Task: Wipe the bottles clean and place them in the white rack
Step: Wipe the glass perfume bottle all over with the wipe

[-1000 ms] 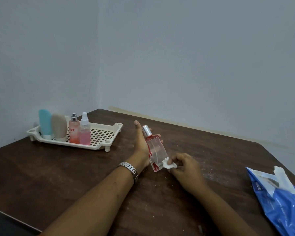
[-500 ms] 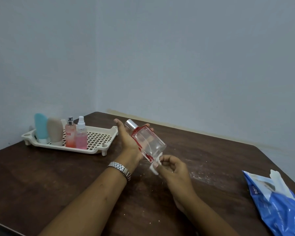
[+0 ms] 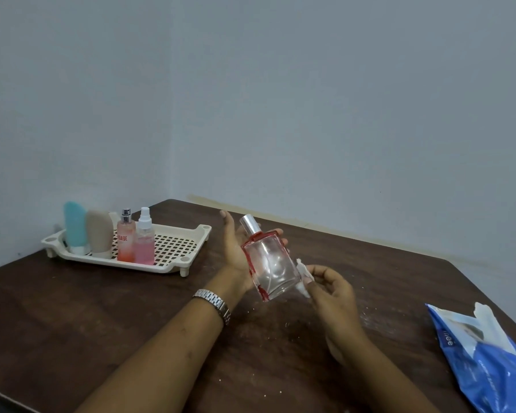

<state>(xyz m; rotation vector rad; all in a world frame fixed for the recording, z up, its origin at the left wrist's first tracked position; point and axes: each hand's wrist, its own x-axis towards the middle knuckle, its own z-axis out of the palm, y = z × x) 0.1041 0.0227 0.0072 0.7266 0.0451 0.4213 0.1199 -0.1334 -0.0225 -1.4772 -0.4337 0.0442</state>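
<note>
My left hand [image 3: 236, 251] holds a clear glass perfume bottle [image 3: 270, 265] with red edges and a silver cap, tilted above the table's middle. Its fingers wrap behind the bottle. My right hand [image 3: 331, 296] pinches a small white wipe [image 3: 303, 278] against the bottle's lower right side. The white rack [image 3: 179, 248] stands at the back left. In its left part stand a teal tube [image 3: 75, 226], a beige tube [image 3: 99, 232], a pink spray bottle with a silver cap [image 3: 126, 238] and a pink spray bottle with a white cap [image 3: 144, 239].
A blue and white wipes packet [image 3: 486, 359] lies at the table's right edge with a wipe sticking out. The dark wooden table [image 3: 72, 323] is flecked with white crumbs. Walls meet in a corner right behind the table.
The bottle has been lifted and turned in my left hand. My right hand has moved the wipe from the bottle's base up along its right side.
</note>
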